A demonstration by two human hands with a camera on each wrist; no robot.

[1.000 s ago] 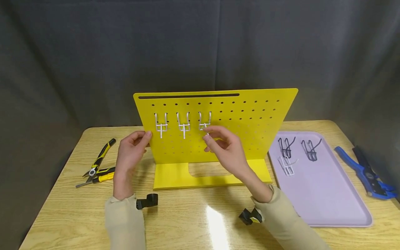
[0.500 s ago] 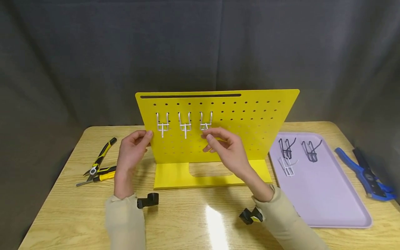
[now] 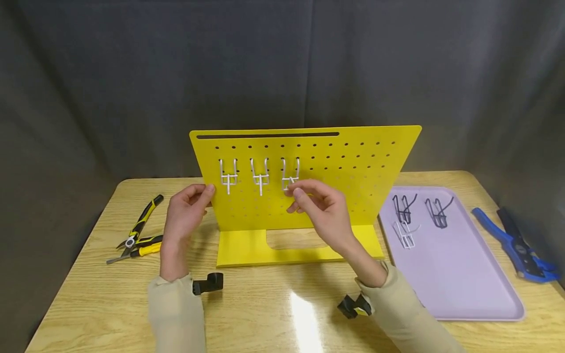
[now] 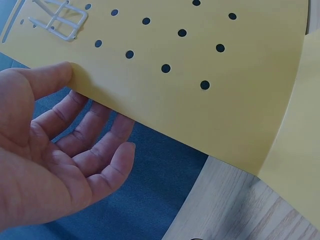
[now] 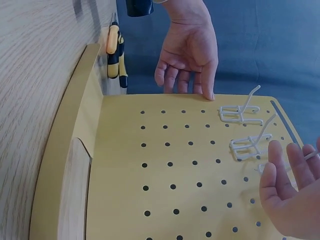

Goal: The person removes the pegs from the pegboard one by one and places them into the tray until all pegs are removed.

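A yellow pegboard [image 3: 243, 223] stands upright on its base, with three white wire hooks in a row. The left hook [image 3: 228, 180] and the middle hook [image 3: 260, 180] hang free of both hands. My right hand [image 3: 327, 211] pinches the prong of the third hook [image 3: 290, 178] between thumb and fingertips; its two upper bends sit at the board's holes. My left hand [image 3: 184, 213] grips the board's left edge. In the left wrist view its thumb lies on the front face, while the fingertips [image 4: 122, 125] pass behind the edge.
On the right, a lilac tray [image 3: 463, 289] bears two black hooks [image 3: 438, 214] and one white hook [image 3: 406, 236]. Blue-handled pliers [image 3: 518, 247] lie beyond it. Black-and-yellow cutters [image 3: 143, 220] and a yellow-handled screwdriver [image 3: 147, 250] lie at left. A dark curtain [image 3: 247, 63] hangs behind.
The right fingers have shifted slightly on the third hook, so more of its lower frame shows than half a second ago. My left hand keeps its hold on the board's edge.
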